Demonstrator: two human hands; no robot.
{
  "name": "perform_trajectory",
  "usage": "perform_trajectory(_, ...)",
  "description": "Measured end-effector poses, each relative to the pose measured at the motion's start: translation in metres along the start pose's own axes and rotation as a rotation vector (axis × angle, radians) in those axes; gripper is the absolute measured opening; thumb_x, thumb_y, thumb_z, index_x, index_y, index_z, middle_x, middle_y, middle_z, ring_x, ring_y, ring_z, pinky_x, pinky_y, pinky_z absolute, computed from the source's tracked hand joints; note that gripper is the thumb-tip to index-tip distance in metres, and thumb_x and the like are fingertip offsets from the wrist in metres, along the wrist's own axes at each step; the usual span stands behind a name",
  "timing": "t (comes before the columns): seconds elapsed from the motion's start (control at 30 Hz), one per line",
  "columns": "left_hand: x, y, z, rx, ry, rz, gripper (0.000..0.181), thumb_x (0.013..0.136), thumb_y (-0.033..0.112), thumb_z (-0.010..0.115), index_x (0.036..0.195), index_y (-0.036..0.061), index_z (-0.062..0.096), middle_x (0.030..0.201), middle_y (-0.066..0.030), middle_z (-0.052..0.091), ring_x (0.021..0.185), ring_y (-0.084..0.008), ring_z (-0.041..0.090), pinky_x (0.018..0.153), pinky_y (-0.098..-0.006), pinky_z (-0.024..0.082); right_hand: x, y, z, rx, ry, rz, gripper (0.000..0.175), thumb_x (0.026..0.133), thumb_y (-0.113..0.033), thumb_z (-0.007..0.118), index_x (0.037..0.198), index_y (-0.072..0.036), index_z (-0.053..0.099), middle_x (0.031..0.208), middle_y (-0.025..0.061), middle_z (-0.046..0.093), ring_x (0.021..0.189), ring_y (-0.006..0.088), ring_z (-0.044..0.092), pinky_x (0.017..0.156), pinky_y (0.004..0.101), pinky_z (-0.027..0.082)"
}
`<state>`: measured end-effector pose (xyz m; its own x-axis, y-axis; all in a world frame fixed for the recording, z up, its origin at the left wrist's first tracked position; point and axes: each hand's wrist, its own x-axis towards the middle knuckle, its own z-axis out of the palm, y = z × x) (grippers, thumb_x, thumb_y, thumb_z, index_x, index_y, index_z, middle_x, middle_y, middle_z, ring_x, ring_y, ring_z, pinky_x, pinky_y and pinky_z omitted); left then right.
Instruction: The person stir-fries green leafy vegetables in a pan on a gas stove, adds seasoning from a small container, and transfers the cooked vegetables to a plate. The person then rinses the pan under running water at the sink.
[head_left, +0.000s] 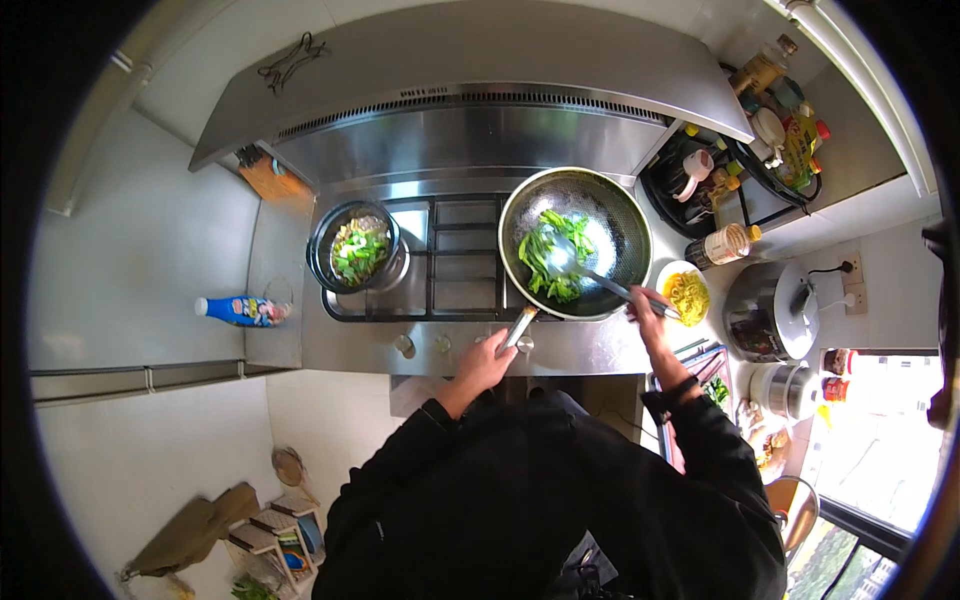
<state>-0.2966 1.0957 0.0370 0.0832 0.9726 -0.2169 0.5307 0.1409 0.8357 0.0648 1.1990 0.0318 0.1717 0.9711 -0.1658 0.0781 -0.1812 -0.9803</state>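
My left hand (484, 365) grips the handle (517, 331) of a wok (626, 236) on the right side of the gas stove. In my right hand (651, 319) is the long handle of a metal spatula or ladle (622, 289). Its shiny head rests among green leafy vegetables (553, 277) in the wok. The greens lie left of the middle, against a dimpled dark inner surface. Just right of my right hand stands a white bowl (667, 271) holding yellow shredded food (688, 298).
A dark pot (313, 251) with food and chopped greens sits on the left burner. Right of the stove are a capped bottle (720, 246), an electric cooker (765, 311) and a cutting board (724, 360). The range hood (487, 45) overhangs the back. A blue bottle (244, 310) stands left.
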Motion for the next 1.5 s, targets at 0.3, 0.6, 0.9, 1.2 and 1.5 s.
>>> perform_trajectory(0.3,-0.001,0.012,-0.012,0.008,-0.066,0.006,0.051,0.096,0.036,0.066,0.137,0.0061,0.058,0.103,-0.0192,0.072,0.095,-0.0367,0.070,0.080,-0.0452,0.053,0.010,-0.139,0.007,-0.526,0.058,-0.150,0.027,0.093,-0.029,0.068,0.092,-0.004,0.078,0.065,0.0026,0.068,0.056,0.0099,0.063,0.053,0.0270,0.051)
perform_trajectory(0.6,0.002,0.009,-0.015,0.033,-0.143,-0.055,0.045,0.097,0.035,0.061,0.136,0.0119,0.059,0.096,-0.0210,0.071,0.091,-0.0427,0.068,0.077,-0.0489,0.052,0.029,-0.150,-0.009,-1.362,-0.096,-0.544,0.020,0.089,-0.017,0.061,0.077,-0.008,0.075,0.063,0.0050,0.070,0.050,0.0164,0.065,0.051,0.0322,0.053)
perform_trajectory(0.9,0.003,0.003,-0.013,0.089,-0.122,-0.035,0.049,0.095,0.035,0.064,0.139,0.0133,0.058,0.094,-0.0202,0.071,0.087,-0.0410,0.069,0.074,-0.0474,0.053,-0.007,-0.048,0.008,0.199,0.380,0.086,0.031,0.091,-0.029,0.064,0.090,0.001,0.070,0.067,0.0100,0.067,0.051,0.0161,0.063,0.047,0.0280,0.051)
perform_trajectory(1.2,0.003,0.004,-0.014,0.089,-0.118,-0.020,0.049,0.097,0.034,0.062,0.139,0.0090,0.056,0.102,-0.0254,0.071,0.094,-0.0455,0.068,0.078,-0.0521,0.054,-0.042,-0.042,0.049,-0.070,0.322,0.036,0.031,0.098,-0.029,0.065,0.108,-0.001,0.072,0.077,0.0067,0.070,0.064,0.0118,0.064,0.056,0.0259,0.052)
perform_trajectory(1.5,0.010,0.000,-0.016,0.193,-0.198,-0.097,0.057,0.097,0.041,0.062,0.145,0.0122,0.051,0.110,-0.0232,0.071,0.100,-0.0429,0.069,0.084,-0.0498,0.055,-0.041,-0.026,0.044,0.002,0.209,0.038,0.030,0.100,-0.025,0.064,0.115,0.000,0.070,0.082,0.0069,0.071,0.069,0.0137,0.068,0.059,0.0277,0.054)
